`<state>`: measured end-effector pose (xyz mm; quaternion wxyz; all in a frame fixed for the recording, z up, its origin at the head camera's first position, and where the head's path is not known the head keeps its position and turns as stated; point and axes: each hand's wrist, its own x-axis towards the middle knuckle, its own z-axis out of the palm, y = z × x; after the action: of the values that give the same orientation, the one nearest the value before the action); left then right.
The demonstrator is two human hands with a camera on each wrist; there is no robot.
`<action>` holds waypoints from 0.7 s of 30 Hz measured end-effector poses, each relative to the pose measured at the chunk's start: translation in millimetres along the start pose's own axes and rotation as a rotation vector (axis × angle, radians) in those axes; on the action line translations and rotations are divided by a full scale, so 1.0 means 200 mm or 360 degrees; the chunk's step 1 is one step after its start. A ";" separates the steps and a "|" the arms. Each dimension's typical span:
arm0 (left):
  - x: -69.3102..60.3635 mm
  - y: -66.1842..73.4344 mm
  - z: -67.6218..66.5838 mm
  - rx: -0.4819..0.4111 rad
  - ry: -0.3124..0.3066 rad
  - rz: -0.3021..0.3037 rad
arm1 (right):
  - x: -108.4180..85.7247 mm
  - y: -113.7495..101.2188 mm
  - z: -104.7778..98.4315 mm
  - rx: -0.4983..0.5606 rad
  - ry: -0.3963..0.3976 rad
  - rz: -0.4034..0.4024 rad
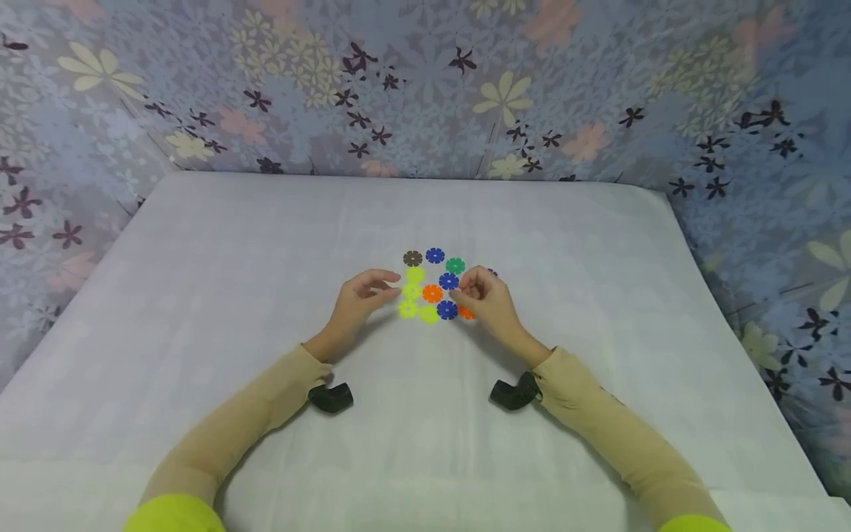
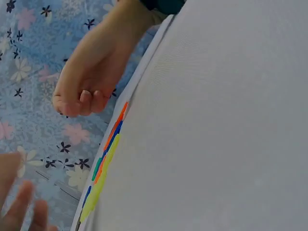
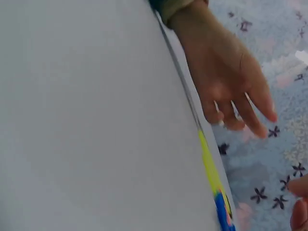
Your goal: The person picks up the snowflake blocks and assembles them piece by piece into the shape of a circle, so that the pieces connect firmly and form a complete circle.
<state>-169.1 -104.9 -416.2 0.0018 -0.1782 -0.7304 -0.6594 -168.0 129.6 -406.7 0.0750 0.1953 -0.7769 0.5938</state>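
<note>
Slotted discs (image 1: 432,293) cluster on the tabletop (image 1: 419,443), probably for easy reach by the loosely parted, empty left hand (image 1: 362,297) and the curled right hand (image 1: 490,299), whose grip is unclear.

So your discs each look like one flat colour: there's a brown disc (image 1: 413,258), some blue discs (image 1: 435,256), a green disc (image 1: 455,265), a couple of orange discs (image 1: 433,293) and a bunch of bright yellow-green discs (image 1: 408,309). Your tabletop (image 1: 266,236) is plain greyish white. The backdrop (image 1: 425,140) is the busy bit, blue-grey with cream, dark maroon and peachy-pink flowers. You've got plain beige sleeves (image 1: 242,410), yellow-green fabric (image 1: 174,515) higher up, and black mounts (image 1: 332,399) by your cuffs.
</note>
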 end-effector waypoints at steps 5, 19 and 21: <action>0.00 -0.05 -0.01 0.0638 -0.0223 0.0346 | -0.02 0.06 0.06 -0.0642 -0.0121 -0.0577; 0.00 -0.05 0.00 0.1085 -0.0527 0.0381 | -0.05 0.08 0.05 -0.1039 -0.0493 -0.0726; 0.00 -0.05 -0.01 0.1156 -0.0518 0.0404 | -0.04 0.09 0.06 -0.0996 -0.0480 -0.0753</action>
<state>-171.1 -107.4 -425.3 0.0304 -0.3564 -0.8785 -0.3166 -166.7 123.1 -428.4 0.1506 0.4209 -0.8558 0.2602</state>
